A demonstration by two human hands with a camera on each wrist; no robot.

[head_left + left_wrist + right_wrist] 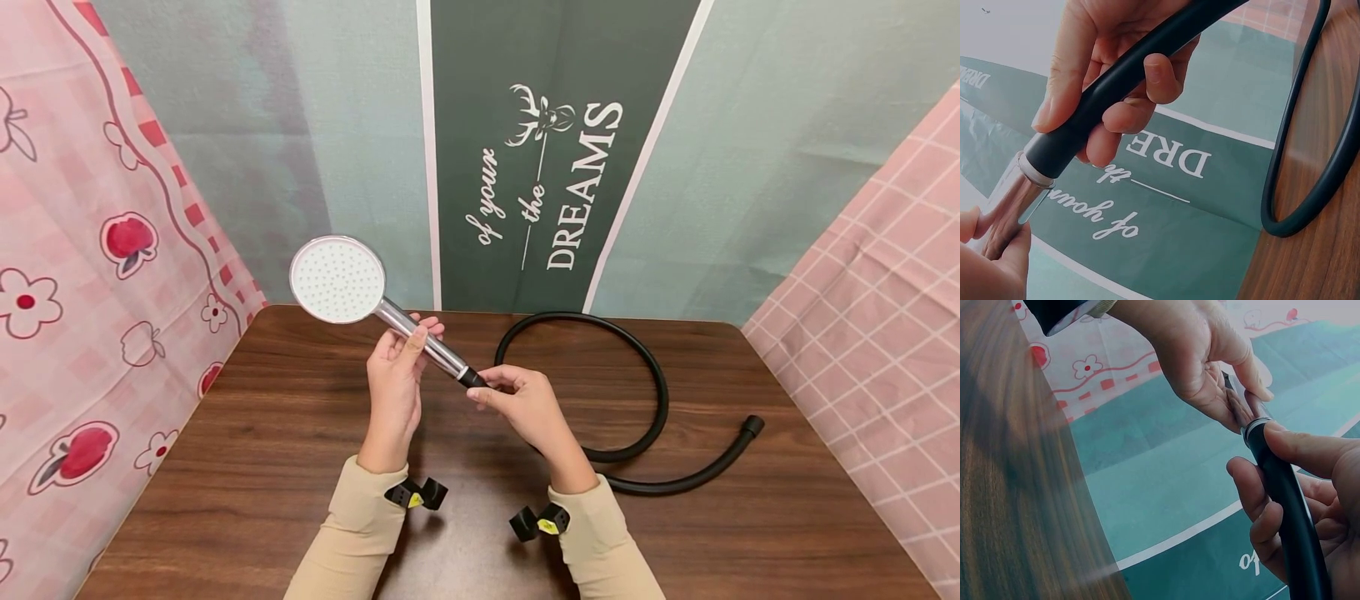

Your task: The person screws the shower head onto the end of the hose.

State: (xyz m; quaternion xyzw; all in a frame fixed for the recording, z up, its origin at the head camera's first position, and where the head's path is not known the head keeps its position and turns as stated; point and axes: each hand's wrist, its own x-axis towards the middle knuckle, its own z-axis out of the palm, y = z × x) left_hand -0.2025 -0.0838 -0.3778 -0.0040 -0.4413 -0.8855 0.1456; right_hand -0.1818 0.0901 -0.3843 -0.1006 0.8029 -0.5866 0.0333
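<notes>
A shower head [337,279] with a round white nozzle face and a chrome handle [1007,215] is held up over the table, tilted with its face to the upper left. My left hand [397,379] grips the handle, thumb along its front. At the handle's lower end my right hand [525,408] pinches the black end fitting [1054,153] of a hose between thumb and fingers. The fitting meets the handle at a pale ring. From there the black hose [1297,531] runs back under the right palm.
The rest of the black hose [663,392] loops across the right of the wooden table [247,467], its free end [752,426] pointing up right. Behind hangs a green and grey cloth [360,150]; pink patterned cloths stand left [75,275] and right [885,333].
</notes>
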